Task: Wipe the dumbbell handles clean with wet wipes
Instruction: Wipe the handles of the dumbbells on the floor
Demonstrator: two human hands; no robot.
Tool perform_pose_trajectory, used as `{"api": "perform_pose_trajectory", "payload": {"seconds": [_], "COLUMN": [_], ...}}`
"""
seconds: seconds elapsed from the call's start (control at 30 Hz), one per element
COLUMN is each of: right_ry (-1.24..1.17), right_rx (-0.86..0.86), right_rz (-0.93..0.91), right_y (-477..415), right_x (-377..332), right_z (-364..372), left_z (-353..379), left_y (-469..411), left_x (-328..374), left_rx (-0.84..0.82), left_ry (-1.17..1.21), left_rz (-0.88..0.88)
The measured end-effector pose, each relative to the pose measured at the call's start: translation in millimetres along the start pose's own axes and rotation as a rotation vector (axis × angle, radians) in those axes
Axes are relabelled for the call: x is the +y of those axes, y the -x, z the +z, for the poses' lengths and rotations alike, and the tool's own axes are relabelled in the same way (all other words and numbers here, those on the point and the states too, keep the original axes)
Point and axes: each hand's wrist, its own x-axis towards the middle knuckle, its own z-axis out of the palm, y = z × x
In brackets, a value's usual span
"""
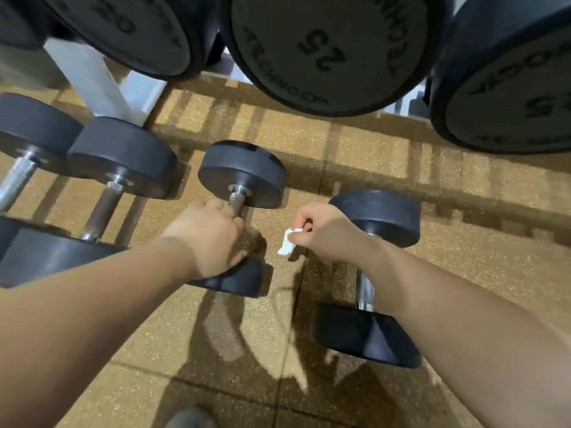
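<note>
Several black dumbbells lie on the speckled tan floor. My left hand (213, 236) grips the handle of the middle dumbbell (244, 171), hiding most of the bar; its near head (238, 278) pokes out below my wrist. My right hand (324, 231) pinches a small crumpled white wet wipe (286, 244) between thumb and fingers, held in the air between the middle dumbbell and the right dumbbell (375, 216). The right dumbbell's chrome handle (364, 288) is partly hidden behind my right forearm.
Two more dumbbells (120, 156) lie at the left, one with a brownish handle (102, 208). Large black 25 weight plates (324, 47) hang on a white rack (92, 75) across the top. A shoe tip (191, 418) shows at the bottom edge.
</note>
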Motion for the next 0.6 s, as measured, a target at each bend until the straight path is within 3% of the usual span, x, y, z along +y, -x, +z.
{"api": "perform_pose_trajectory", "payload": {"seconds": [0.17, 0.3, 0.6], "right_ry": [0.006, -0.196, -0.312], "right_rx": [0.025, 0.168, 0.173], "right_rz": [0.081, 0.2, 0.15], "right_y": [-18.8, -19.1, -52.0], "right_x": [-46.5, -53.4, -33.6], "right_z": [-1.4, 9.5, 18.2], "left_z": [5.0, 15.1, 10.9], "left_y": [-1.5, -8.2, -13.8], "left_x": [-59.5, -69.0, -49.2], "left_rx": [-0.232, -0.386, -0.412], "left_ry": [0.217, 0.405, 0.231], "left_rz": [-0.076, -0.09, -0.121]}}
